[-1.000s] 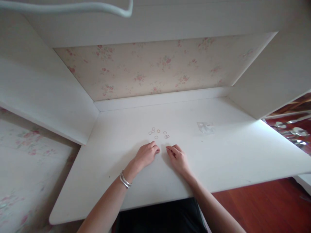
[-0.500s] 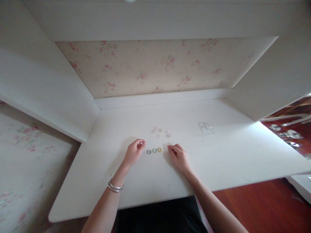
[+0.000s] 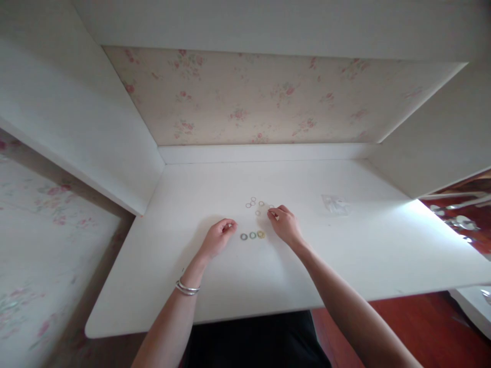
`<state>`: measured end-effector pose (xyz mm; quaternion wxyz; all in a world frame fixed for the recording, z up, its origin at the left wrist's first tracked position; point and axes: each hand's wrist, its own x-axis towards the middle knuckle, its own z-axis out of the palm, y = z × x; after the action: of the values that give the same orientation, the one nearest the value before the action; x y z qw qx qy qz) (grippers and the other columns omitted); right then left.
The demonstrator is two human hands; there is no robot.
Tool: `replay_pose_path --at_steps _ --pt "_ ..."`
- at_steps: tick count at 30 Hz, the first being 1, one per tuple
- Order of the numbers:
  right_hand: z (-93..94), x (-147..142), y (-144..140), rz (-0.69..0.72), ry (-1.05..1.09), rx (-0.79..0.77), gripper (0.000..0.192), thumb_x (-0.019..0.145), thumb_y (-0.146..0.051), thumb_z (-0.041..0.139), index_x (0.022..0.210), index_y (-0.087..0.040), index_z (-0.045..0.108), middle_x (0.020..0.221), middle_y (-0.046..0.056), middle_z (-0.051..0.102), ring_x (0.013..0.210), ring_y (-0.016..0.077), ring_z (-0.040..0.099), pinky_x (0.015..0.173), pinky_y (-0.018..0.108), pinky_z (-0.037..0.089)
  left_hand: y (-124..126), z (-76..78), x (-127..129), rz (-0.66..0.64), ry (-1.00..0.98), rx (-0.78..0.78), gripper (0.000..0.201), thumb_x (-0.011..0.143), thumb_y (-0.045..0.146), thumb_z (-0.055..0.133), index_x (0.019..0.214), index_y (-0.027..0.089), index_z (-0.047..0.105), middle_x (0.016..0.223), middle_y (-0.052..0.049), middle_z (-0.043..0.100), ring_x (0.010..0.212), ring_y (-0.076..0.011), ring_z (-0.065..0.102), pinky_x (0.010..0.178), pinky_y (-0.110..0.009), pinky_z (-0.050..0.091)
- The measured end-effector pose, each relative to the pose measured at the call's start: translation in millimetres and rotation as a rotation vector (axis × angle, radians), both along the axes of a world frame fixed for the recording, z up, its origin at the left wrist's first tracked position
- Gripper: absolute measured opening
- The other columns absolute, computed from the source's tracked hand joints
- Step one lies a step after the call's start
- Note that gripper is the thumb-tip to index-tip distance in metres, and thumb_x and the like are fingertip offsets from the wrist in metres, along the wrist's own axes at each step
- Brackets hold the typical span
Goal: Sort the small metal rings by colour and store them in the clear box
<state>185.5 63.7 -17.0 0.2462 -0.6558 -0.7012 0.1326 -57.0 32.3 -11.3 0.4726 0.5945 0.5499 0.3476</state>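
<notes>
Three small thick rings, two greenish and one yellow, lie flat in a row on the white desk; thin golden wire rings lie scattered just beyond.

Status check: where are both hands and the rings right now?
Left hand loosely curled beside three thick rings. Right hand fingertips at the thin rings. Clear plastic bag off right, nothing between.

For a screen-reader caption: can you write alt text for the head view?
A person's right hand reaches to a cluster of thin rings on a white desk, while the left hand rests curled beside three thicker rings in a row. A small clear bag lies further right.
</notes>
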Motion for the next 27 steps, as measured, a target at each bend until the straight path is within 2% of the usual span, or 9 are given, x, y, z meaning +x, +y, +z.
replay_pose_path --at_steps 4,8,14,19,22,27 --pt "4.6 -7.4 28.5 0.048 -0.185 -0.038 0.026 0.088 -0.033 0.045 0.098 -0.029 0.068 0.096 0.003 0.06 0.079 0.0143 0.057 0.066 0.024 0.039 0.2 -1.4 -1.7 0.008 -0.012 0.01 0.033 0.081 0.046 0.051 0.09 0.017 0.063 0.056 0.005 0.039 0.052 -0.0101 0.035 0.049 -0.022 0.026" --pt "1.3 -11.0 40.6 0.09 -0.271 -0.055 0.028 0.09 -0.033 0.042 0.094 -0.027 0.069 0.096 0.005 0.061 0.08 0.0155 0.056 0.063 0.025 0.036 0.8 -0.8 -2.6 0.016 -0.017 0.009 0.034 0.082 0.047 0.05 0.09 0.016 0.063 0.056 0.005 0.04 0.051 -0.0102 0.036 0.049 -0.022 0.026" --pt "-5.4 -9.8 39.5 0.172 -0.297 0.029 0.03 0.092 -0.028 0.038 0.093 -0.022 0.067 0.093 0.007 0.061 0.084 0.0168 0.054 0.067 0.026 0.037 2.7 -0.3 -3.0 0.011 -0.008 0.01 0.034 0.082 0.047 0.05 0.089 0.017 0.063 0.056 0.005 0.043 0.051 -0.0102 0.037 0.049 -0.022 0.027" --pt "-6.3 -0.9 40.4 0.081 -0.206 0.087 0.03 0.092 -0.029 0.038 0.096 -0.022 0.067 0.094 0.006 0.059 0.084 0.0165 0.054 0.068 0.026 0.037 4.0 -5.0 -3.9 0.01 -0.022 0.01 0.032 0.082 0.045 0.051 0.091 0.017 0.063 0.057 0.005 0.044 0.052 -0.0096 0.038 0.05 -0.022 0.028" --pt "-4.5 2.6 42.0 0.062 -0.212 0.067 0.03 0.091 -0.028 0.039 0.094 -0.022 0.068 0.093 0.007 0.059 0.081 0.0164 0.054 0.067 0.026 0.037 4.0 -6.9 -4.6 0.008 -0.031 0.006 0.032 0.082 0.045 0.051 0.091 0.017 0.063 0.058 0.005 0.045 0.052 -0.0095 0.038 0.05 -0.021 0.029" --pt "-1.7 -2.9 38.9 0.165 -0.25 0.053 0.026 0.09 -0.03 0.044 0.097 -0.026 0.068 0.095 0.005 0.06 0.086 0.0168 0.054 0.072 0.026 0.038 3.3 -5.5 -4.1 0.023 -0.027 0.012 0.034 0.082 0.047 0.051 0.091 0.016 0.063 0.057 0.005 0.044 0.051 -0.0096 0.038 0.049 -0.022 0.028"
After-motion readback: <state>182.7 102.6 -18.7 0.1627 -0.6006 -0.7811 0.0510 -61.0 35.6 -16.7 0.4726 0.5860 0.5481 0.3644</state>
